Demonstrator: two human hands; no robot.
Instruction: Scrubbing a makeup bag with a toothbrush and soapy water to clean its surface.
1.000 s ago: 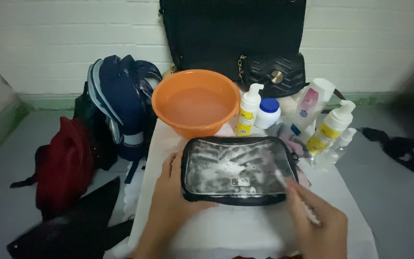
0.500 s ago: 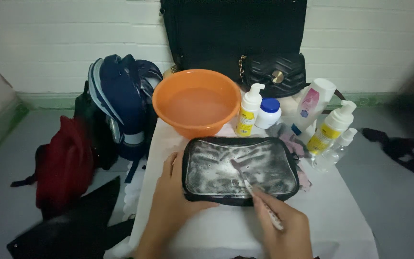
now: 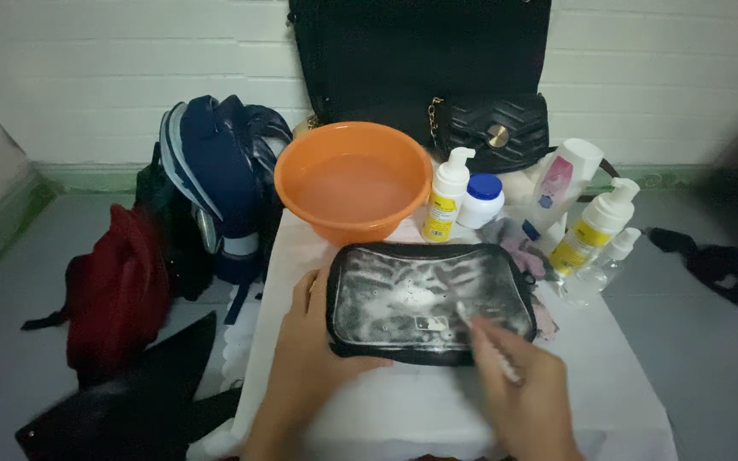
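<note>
1. Black pouch [image 3: 431,300] lies flat on the white table [image 3: 608,376], just in front of the orange basin [image 3: 354,186], its face covered in foam
2. Left hand [image 3: 311,341] clamps the pouch's left edge, pinning it
3. Right hand [image 3: 523,388] is closed on a white brush [image 3: 480,335], bristles on the lathered face
4. Step judged: scrubbing; next calls for a firm hold and strokes to unscrubbed edges

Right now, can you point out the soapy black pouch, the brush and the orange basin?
soapy black pouch [image 3: 403,299]: head view, on its foamy top face.
brush [image 3: 471,320]: head view, on the pale handle just above the right hand.
orange basin [image 3: 301,192]: head view, on the left outer rim.
</note>
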